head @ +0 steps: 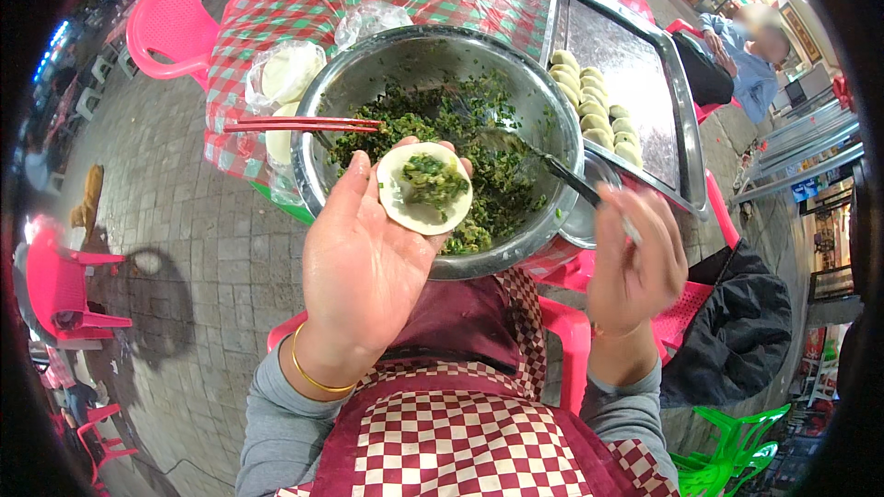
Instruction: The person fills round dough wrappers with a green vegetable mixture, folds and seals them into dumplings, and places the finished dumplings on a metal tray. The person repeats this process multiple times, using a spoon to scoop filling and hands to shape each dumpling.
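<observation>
On the upturned fingers of my left hand (pixel 373 255) lies a round dumpling wrapper (pixel 391 197) with a small mound of chopped green filling (pixel 435 183) on it. My right hand (pixel 639 259), blurred, grips the dark handle of a spoon (pixel 577 183); its head reaches into the bowl, over the filling. Beneath both is a large stainless steel bowl (pixel 442 41) holding loose chopped green filling (pixel 483 221). Red chopsticks (pixel 297 125) rest across the bowl's left rim. Left of the bowl, a stack of pale round wrappers (pixel 286 76) sits in clear plastic.
A metal tray (pixel 663 117) at the right carries rows of folded dumplings (pixel 594 103). A smaller metal bowl (pixel 580 231) sits partly under the large one. The table has a plastic-covered checked cloth (pixel 276 7). Pink chairs (pixel 169 21) stand around; a seated person (pixel 742 62) is beyond the tray.
</observation>
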### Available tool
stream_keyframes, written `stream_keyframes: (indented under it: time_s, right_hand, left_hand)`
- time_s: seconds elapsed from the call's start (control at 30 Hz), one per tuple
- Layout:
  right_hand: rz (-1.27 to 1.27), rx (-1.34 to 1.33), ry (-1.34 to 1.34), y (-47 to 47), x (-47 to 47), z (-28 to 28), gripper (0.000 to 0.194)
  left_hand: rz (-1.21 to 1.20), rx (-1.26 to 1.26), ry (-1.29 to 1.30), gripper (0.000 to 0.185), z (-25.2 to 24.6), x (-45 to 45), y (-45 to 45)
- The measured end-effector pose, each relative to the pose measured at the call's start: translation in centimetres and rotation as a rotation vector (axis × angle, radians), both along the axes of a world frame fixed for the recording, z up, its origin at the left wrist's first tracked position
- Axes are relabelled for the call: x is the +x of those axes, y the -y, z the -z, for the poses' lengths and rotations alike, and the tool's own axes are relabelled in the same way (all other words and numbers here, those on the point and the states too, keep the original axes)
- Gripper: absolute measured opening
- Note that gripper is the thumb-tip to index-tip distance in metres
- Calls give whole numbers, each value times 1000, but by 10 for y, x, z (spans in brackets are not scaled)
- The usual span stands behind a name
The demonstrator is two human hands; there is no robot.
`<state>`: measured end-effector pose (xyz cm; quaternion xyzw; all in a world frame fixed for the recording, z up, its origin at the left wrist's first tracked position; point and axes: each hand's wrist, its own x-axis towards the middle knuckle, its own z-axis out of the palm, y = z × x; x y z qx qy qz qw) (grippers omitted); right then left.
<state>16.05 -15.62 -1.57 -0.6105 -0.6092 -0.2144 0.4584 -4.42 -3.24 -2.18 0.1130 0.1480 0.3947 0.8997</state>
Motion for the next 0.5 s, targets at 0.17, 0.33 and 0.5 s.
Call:
stream_keyframes:
  time_s: [0.17, 0.33, 0.5]
  right_hand:
    - [-100, -253, -128, -29, 13, 8, 5]
    - [53, -294, -556, -20, 18, 16, 15]
    - [4, -225, -938, -13, 30, 23, 18]
  left_hand:
    - [-19, 3, 59, 54, 3, -11, -5]
    - [-44, -48, 121, 57, 0, -23, -6]
    - [-16, -37, 122, 56, -1, -28, -3]
